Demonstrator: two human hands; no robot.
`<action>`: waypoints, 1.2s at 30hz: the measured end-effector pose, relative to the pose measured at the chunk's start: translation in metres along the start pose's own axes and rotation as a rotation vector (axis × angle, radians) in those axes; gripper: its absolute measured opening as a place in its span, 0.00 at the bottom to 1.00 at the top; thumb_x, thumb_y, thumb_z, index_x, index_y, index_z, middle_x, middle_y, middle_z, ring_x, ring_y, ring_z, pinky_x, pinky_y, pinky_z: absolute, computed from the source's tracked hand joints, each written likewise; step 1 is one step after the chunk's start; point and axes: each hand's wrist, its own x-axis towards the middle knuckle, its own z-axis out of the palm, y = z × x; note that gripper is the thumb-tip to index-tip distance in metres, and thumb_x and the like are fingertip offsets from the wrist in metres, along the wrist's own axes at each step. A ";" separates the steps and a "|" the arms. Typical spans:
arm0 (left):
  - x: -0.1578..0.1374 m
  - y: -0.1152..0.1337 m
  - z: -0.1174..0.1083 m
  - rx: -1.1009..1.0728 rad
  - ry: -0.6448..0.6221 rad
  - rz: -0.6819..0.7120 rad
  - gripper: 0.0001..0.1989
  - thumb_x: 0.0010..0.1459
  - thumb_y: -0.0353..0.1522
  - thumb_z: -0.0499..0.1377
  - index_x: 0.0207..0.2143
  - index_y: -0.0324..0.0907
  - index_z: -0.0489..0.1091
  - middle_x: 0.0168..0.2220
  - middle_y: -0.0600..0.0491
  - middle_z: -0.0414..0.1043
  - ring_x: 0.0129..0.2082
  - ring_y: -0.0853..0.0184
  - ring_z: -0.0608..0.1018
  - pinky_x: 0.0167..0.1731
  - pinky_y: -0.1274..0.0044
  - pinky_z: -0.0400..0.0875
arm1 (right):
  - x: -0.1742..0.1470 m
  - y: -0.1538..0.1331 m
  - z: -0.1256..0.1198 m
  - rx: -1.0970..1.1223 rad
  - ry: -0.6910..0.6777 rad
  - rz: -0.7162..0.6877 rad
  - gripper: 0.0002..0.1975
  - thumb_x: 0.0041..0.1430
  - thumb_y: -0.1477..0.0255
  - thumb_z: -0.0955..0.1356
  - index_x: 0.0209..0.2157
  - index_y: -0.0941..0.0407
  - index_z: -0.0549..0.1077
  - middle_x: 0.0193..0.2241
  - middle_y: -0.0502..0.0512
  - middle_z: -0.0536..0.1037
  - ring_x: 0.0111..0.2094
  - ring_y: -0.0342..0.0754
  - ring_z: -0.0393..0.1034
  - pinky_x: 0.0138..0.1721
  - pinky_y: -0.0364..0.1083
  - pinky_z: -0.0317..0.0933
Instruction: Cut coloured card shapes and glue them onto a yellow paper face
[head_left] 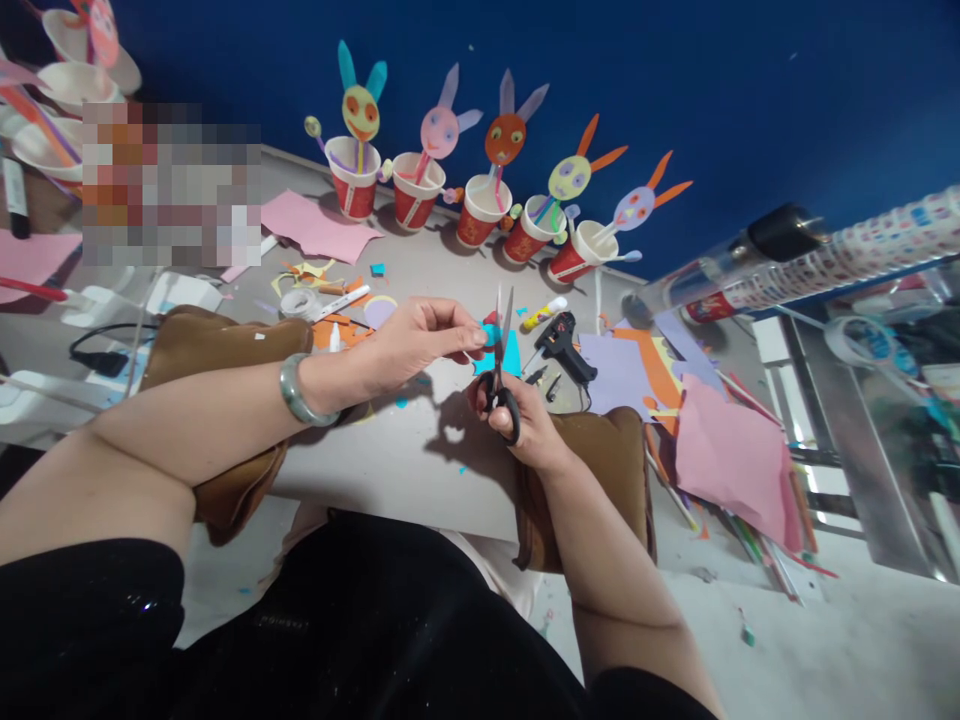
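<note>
R hand (519,418) gripping black-handled scissors (510,415), ctr of frame; blades (499,330) slightly apart, long axis approx vert., tips up. L hand (420,345), just left, pinches small blue paper piece (491,336) right by blades; contact unclear. Glue gun (566,348) R of ctr; red cups (415,200) w/ paper rabbits (440,131) up top.

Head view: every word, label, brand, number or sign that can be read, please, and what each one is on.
"FASHION": on the black shirt, small and faint, so the first letter is uncertain.
Too small or blurred to read: the markings on the red paper cups and the print on the white pen.
None can be made out on the scissors or the small blue paper piece.
</note>
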 end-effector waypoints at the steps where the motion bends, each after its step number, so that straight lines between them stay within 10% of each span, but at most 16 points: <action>1: 0.000 0.000 0.000 -0.002 0.004 0.001 0.18 0.49 0.43 0.72 0.26 0.39 0.72 0.27 0.54 0.77 0.29 0.72 0.77 0.36 0.75 0.72 | 0.000 0.000 0.000 0.003 0.001 -0.005 0.33 0.51 0.35 0.67 0.27 0.54 0.66 0.24 0.48 0.67 0.26 0.44 0.59 0.30 0.46 0.52; 36: -0.003 0.009 0.001 0.037 0.026 0.021 0.12 0.52 0.36 0.69 0.26 0.39 0.71 0.27 0.54 0.76 0.30 0.71 0.77 0.37 0.75 0.72 | 0.000 -0.003 -0.002 -0.031 0.035 0.019 0.34 0.47 0.34 0.69 0.23 0.54 0.65 0.22 0.49 0.68 0.25 0.44 0.58 0.28 0.46 0.52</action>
